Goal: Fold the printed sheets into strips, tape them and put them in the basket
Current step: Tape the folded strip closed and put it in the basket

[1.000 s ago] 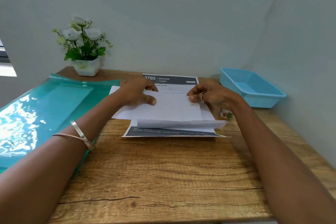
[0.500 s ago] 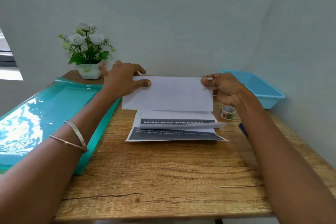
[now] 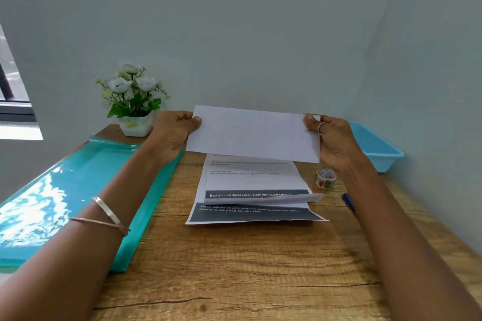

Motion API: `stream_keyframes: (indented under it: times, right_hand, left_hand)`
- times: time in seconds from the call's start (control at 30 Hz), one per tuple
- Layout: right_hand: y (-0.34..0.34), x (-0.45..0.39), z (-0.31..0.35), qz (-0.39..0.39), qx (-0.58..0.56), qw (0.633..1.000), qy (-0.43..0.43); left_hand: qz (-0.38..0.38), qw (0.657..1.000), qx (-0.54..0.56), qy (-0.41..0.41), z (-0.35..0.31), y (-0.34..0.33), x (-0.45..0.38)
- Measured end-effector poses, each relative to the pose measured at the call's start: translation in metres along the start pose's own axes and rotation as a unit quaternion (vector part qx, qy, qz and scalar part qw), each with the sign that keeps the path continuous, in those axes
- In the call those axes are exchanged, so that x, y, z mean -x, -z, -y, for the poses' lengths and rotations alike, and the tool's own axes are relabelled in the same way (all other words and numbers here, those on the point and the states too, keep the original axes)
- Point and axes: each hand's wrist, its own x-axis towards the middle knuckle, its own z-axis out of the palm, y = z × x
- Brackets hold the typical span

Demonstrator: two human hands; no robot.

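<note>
My left thumb (image 3: 196, 121) lies across the upper left corner of the folded sheet (image 3: 253, 134), with the other fingers curled behind the paper; the left hand (image 3: 172, 133) pinches that end. My right thumb (image 3: 309, 121) does the same at the upper right corner, and the right hand (image 3: 336, 142) grips its end with the fingers hidden behind. Between them the folded sheet is held up off the desk, blank side toward me, hanging over the far part of the stack of printed sheets (image 3: 254, 198).

I take that stack as my landmark. It lies flat on the wooden desk (image 3: 234, 268); its top page is curling up at the near edge. Just to the right of the stack stands the roll of tape (image 3: 325, 178), and further right and beyond it sits the blue basket (image 3: 378, 148); I cannot see into it well enough to say what it holds. To the left of the stack lies a teal folder (image 3: 78, 203).

I judge I am mid-fold: the sheet looks to be folded once or so, too broad for a strip. Next I would need to bring one long edge over to meet the other, keeping corners matched, then press the crease before reaching right for the tape.
</note>
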Motion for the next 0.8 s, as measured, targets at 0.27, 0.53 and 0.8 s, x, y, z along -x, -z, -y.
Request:
stream_keyframes:
  times: [0.27,0.53,0.8]
  right_hand:
    - [0.042,0.024,0.034,0.078,0.082,0.994,0.004]
    - [0.085,0.025,0.058,-0.174,-0.052,0.977,0.111]
    - [0.134,0.013,0.051,-0.344,0.068,0.931,0.098]
  left_hand:
    - [0.01,0.994,0.104,0.022,-0.012,-0.035,0.002]
    - [0.116,0.991,-0.044,0.043,-0.029,-0.133,0.014]
    - [0.221,0.97,-0.05,0.09,-0.022,-0.231,0.033]
